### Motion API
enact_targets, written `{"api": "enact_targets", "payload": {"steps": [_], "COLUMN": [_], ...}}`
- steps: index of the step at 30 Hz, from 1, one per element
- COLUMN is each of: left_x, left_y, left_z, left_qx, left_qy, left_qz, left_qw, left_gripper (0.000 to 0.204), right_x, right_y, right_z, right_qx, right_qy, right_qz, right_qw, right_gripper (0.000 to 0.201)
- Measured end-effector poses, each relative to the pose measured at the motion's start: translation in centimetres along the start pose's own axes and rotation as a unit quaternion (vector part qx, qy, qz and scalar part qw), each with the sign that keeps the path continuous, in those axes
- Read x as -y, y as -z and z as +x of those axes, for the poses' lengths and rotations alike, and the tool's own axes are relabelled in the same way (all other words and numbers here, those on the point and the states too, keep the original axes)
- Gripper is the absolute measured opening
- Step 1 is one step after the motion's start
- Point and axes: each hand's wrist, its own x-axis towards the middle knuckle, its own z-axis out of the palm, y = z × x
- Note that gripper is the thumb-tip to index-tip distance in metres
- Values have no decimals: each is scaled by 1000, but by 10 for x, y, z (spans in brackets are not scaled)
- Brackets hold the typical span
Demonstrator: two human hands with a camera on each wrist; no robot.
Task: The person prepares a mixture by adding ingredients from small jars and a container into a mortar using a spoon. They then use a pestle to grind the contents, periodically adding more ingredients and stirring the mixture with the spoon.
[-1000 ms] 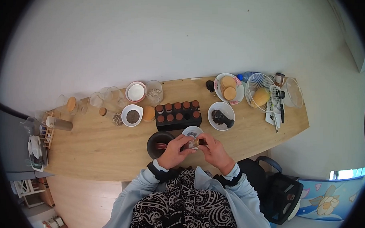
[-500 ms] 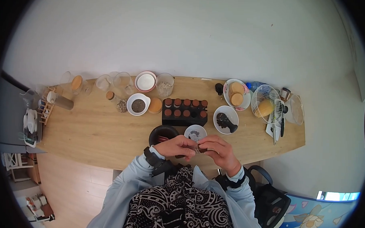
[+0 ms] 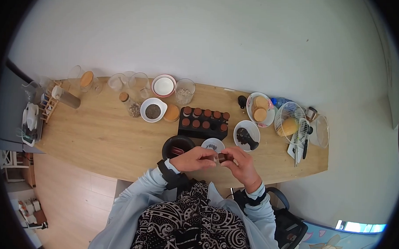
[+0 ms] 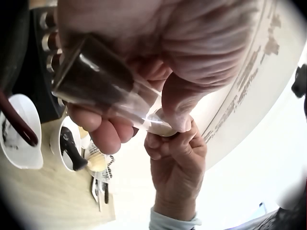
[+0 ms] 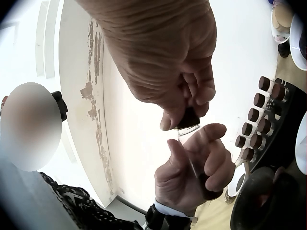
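Observation:
My left hand [image 3: 193,160] grips a small clear glass jar [image 4: 98,79], lying tilted in its fingers, with dark contents toward its base. My right hand [image 3: 242,169] pinches a brown cap [image 5: 188,119] between thumb and fingers, right at the jar's mouth. Both hands meet above the table's near edge, just in front of a white bowl [image 3: 213,144] with dark bits in it. A black mortar [image 3: 167,153] stands beside the left hand, with a dark red handle [image 3: 177,150] lying in it.
Behind the hands is a black rack [image 3: 202,132] of brown-capped jars. Right of it, a white bowl [image 3: 256,131] holds a black pestle-like tool [image 3: 247,140]. A wire basket [image 3: 292,110] stands far right. A bowl of dark grains [image 3: 153,111] and glass jars [image 3: 185,89] stand left.
The right hand has turned the brown cap so that it faces the jar's mouth. The hands stay together near the white bowl, while the head view has shifted slightly.

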Motion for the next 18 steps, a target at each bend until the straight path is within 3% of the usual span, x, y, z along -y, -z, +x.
{"api": "enact_targets", "payload": {"steps": [1,2,4,5,7,8,10,14,18], "left_x": [-1,0,3,5,5,3,-3,3,8], "left_y": [-1,0,3,5,9,10,11,8,3], "left_z": [1,1,0,-1,-1,-2,-4,-4,-1], "left_qx": [-38,-43,-4,-8,47,46,61,60,26], "left_qy": [-29,-32,37,35,82,81,66,47,36], "left_qz": [87,86,-6,-8,-77,-77,-88,-133,-82], "left_qw": [995,995,999,999,993,993,992,988,996], "left_gripper": [17,17,20,20,24,24,28,26,22], "right_x": [-1,0,1,2,6,6,5,0,-12], "right_y": [-2,-2,-3,-2,1,1,1,-1,-1], "right_z": [0,0,2,5,10,10,8,10,2], "right_qx": [-10,-5,-21,-17,10,12,8,-4,29], "right_qy": [-15,-13,40,42,143,144,67,86,24], "right_qz": [0,-2,-23,-23,-75,-76,-3,17,-89], "right_qw": [1000,1000,999,999,987,987,998,996,995], "right_gripper": [36,36,35,35,34,34,34,34,41]}}
